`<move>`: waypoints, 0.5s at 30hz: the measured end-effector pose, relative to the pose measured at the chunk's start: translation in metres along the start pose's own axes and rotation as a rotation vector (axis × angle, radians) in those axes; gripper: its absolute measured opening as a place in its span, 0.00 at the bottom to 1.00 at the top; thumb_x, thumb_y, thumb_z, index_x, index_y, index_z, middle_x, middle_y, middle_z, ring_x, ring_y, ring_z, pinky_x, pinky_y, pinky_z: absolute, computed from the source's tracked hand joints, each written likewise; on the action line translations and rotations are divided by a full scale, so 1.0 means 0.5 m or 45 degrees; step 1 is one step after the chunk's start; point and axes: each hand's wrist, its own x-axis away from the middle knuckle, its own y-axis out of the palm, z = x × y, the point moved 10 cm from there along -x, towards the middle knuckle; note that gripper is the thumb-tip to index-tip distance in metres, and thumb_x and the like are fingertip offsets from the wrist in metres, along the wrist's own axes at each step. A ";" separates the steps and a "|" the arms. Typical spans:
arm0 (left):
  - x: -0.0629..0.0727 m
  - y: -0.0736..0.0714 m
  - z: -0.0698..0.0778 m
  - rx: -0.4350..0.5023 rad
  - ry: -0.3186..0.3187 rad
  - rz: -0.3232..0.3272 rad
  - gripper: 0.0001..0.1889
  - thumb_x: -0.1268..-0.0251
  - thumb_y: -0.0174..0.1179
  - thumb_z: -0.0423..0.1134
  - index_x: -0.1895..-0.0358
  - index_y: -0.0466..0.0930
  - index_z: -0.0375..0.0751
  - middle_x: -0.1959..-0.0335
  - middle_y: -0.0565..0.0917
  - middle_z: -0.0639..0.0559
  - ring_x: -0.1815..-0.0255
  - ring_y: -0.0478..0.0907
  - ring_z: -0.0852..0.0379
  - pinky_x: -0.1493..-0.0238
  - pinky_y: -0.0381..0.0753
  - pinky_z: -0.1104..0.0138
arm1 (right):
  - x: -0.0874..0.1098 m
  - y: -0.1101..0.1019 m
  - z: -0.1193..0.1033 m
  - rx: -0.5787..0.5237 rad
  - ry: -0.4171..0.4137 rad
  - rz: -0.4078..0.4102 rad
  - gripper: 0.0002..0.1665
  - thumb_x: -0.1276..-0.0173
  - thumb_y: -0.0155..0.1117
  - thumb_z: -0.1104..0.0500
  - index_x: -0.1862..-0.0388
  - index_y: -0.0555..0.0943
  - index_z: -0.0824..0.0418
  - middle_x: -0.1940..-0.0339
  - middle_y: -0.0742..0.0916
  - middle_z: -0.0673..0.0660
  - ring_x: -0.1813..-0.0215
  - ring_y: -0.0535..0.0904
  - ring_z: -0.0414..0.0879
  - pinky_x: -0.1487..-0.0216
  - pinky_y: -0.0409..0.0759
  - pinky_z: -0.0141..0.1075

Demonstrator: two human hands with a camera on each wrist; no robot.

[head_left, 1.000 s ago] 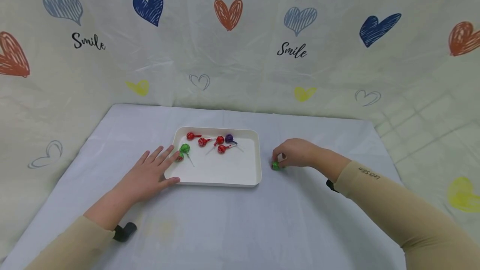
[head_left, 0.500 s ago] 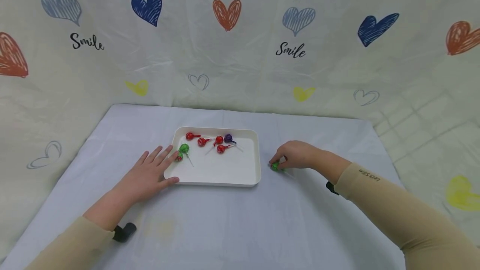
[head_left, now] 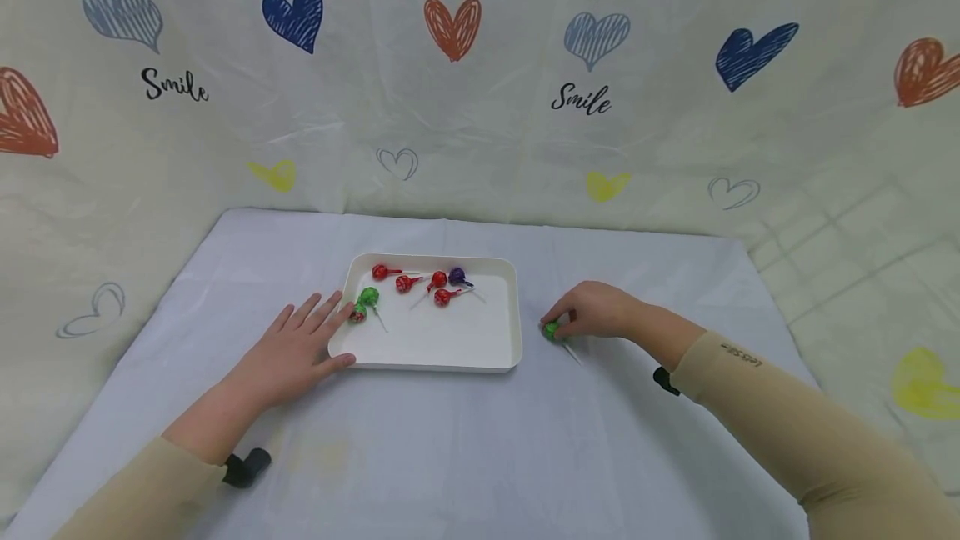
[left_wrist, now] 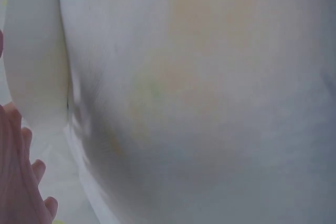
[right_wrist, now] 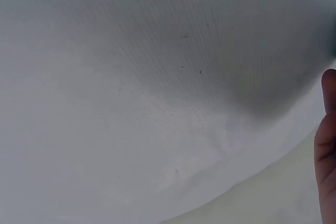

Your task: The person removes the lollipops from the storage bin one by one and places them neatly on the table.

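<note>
My right hand (head_left: 595,310) pinches the head of a green lollipop (head_left: 551,331) between thumb and fingers, just right of the white tray (head_left: 442,344). That lollipop's white stick slants toward the front right on the cloth. Spread out flat, my left hand (head_left: 294,351) rests on the tray's left rim, its fingers straight. Inside the tray, near those fingers, lie a green lollipop (head_left: 369,296) and a green-and-red one (head_left: 357,313). In the right wrist view, only part of the right hand (right_wrist: 326,150) shows at the edge.
Several red lollipops, one of them a red lollipop (head_left: 442,297) near the middle, lie in the tray's back half beside a purple lollipop (head_left: 457,276). A white cloth (head_left: 450,457) covers the table. Behind it hangs a curtain (head_left: 510,140) printed with hearts.
The pinched lollipop has turned in my right fingers: its stick, hidden at first, now shows pointing toward the front right. My left hand stays on the tray.
</note>
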 end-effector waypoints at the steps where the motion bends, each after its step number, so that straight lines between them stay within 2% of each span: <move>1: 0.000 0.000 0.000 0.000 0.000 -0.001 0.48 0.33 0.46 0.73 0.19 0.47 0.47 0.18 0.46 0.45 0.20 0.40 0.37 0.25 0.39 0.39 | -0.001 0.000 0.002 0.000 0.006 0.008 0.16 0.39 0.75 0.51 0.50 0.89 0.44 0.62 0.87 0.38 0.68 0.76 0.36 0.64 0.77 0.33; 7: 0.000 -0.001 0.004 0.001 -0.003 -0.009 0.47 0.33 0.48 0.71 0.19 0.47 0.47 0.18 0.46 0.45 0.20 0.41 0.38 0.25 0.39 0.39 | -0.005 -0.007 0.010 0.019 0.032 0.075 0.16 0.37 0.73 0.49 0.50 0.88 0.47 0.59 0.88 0.40 0.66 0.77 0.38 0.61 0.77 0.35; 15: 0.000 -0.002 0.007 0.004 -0.009 -0.019 0.48 0.33 0.48 0.71 0.19 0.47 0.47 0.19 0.47 0.44 0.20 0.41 0.37 0.26 0.40 0.38 | -0.011 -0.010 0.009 0.018 0.027 0.152 0.14 0.38 0.73 0.47 0.53 0.88 0.48 0.68 0.85 0.38 0.68 0.76 0.37 0.63 0.76 0.35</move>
